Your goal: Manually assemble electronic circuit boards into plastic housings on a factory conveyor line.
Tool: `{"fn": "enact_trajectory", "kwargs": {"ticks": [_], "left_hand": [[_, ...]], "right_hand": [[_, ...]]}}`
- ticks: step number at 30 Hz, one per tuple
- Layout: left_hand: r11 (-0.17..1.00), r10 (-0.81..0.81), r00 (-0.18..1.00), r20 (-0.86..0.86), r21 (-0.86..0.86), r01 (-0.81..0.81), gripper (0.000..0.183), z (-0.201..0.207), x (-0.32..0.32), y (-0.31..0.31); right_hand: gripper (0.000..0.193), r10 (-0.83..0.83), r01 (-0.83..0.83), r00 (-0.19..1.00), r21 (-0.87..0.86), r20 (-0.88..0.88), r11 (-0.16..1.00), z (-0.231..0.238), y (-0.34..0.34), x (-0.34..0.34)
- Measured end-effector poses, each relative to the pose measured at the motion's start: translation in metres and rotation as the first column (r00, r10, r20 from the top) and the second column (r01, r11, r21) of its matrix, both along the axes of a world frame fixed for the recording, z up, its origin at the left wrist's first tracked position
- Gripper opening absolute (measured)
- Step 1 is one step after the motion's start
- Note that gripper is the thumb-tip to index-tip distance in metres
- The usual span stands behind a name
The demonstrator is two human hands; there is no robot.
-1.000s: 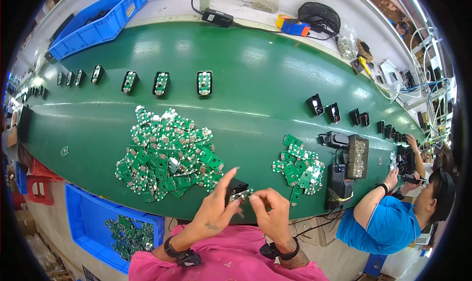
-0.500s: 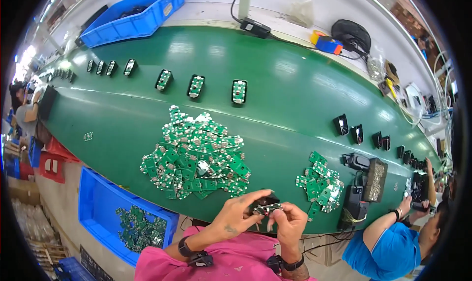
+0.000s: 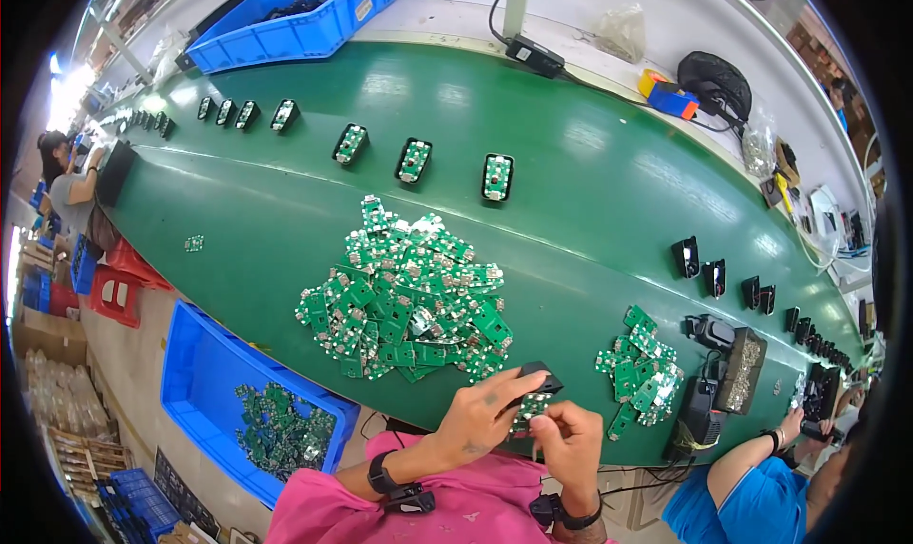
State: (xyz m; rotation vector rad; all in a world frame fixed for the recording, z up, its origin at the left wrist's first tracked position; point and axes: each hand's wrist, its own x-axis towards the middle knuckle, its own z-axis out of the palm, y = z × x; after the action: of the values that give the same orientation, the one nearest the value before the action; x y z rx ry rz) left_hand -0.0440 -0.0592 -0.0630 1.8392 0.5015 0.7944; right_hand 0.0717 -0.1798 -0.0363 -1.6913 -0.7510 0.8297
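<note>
At the near edge of the green table my left hand (image 3: 483, 413) is closed around a small black plastic housing (image 3: 545, 377). A green circuit board (image 3: 534, 409) lies against the housing with its component side showing. My right hand (image 3: 571, 437) pinches the board's lower right edge between thumb and fingers. How far the board sits in the housing cannot be made out. Just beyond my left hand a large heap of green circuit boards (image 3: 404, 301) covers the table. To the right of my hands is a smaller pile of boards (image 3: 639, 373).
Black housings with boards fitted (image 3: 496, 177) stand in a row at the far left. Housings without visible boards (image 3: 715, 278) line the right. A blue bin (image 3: 176, 382) holds boards at lower left; another blue bin (image 3: 295, 45) stands behind. A co-worker in blue (image 3: 751, 496) sits right.
The housing and board in my hands have been tilted, so the board's face now shows. The whole view has shifted, moving the table's contents rightward in the picture.
</note>
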Motion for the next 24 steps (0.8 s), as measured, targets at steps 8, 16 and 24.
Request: {"fn": "enact_trajectory", "kwargs": {"ticks": [8,16,24], "left_hand": [[0.997,0.02,1.0,-0.014,-0.074,-0.021,0.045,0.005,0.001,-0.002],[0.867,-0.182,0.982,0.046,-0.465,0.182,0.04,0.003,-0.007,0.008],[0.792,-0.047,0.999,-0.006,-0.61,0.034,0.029,0.004,0.002,-0.003]], "right_hand": [[0.017,-0.062,0.067,0.975,-0.016,0.214,0.998,0.006,0.003,0.0],[0.021,-0.075,0.087,0.964,-0.035,0.255,0.996,0.003,0.013,0.0],[0.029,-0.055,0.058,0.903,0.006,0.427,0.998,-0.002,0.023,-0.008]]}}
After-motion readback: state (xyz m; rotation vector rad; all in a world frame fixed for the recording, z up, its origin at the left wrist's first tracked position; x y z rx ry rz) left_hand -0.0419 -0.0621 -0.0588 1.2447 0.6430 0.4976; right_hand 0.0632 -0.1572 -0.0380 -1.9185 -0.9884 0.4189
